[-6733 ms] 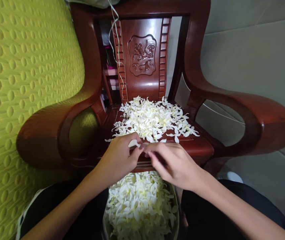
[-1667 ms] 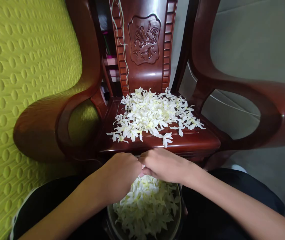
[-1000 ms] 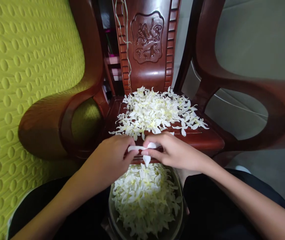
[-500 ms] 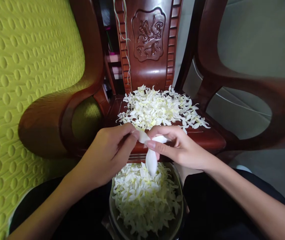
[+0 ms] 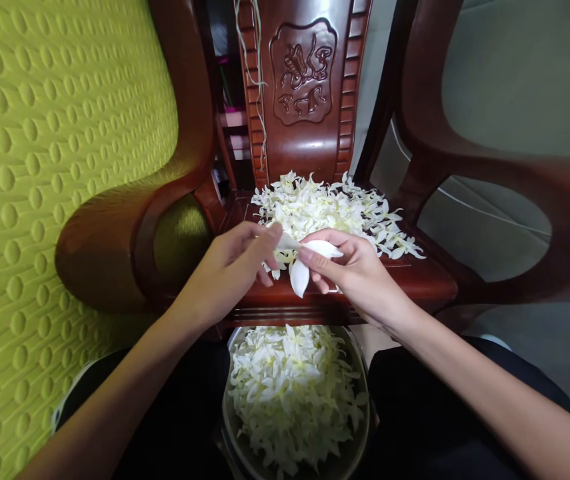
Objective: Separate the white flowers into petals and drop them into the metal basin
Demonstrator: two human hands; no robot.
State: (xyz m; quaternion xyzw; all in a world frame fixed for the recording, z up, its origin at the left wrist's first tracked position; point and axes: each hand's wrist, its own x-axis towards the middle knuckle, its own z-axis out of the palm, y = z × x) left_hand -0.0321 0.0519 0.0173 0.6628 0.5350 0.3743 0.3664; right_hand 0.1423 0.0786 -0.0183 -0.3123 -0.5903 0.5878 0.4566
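- White flower (image 5: 301, 263) pinched between left hand (image 5: 232, 270) and right hand (image 5: 357, 273), fingertips closed on its petals, above near seat edge.
- Carved wooden chair (image 5: 305, 73) back: emblem only, no legible writing.
- Bowl (image 5: 359, 427) of blossoms cut off at bottom.
- Flower pile (image 5: 335, 210) partly hidden behind hands.

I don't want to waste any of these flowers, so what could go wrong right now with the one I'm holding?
1. Both hands, left hand and right hand, pinch one white flower over the chair seat, not over the bowl; a loose petal would likely land on the wood.
2. The flower pile reaches the seat's right edge, so a brush from the right hand might push flowers off.
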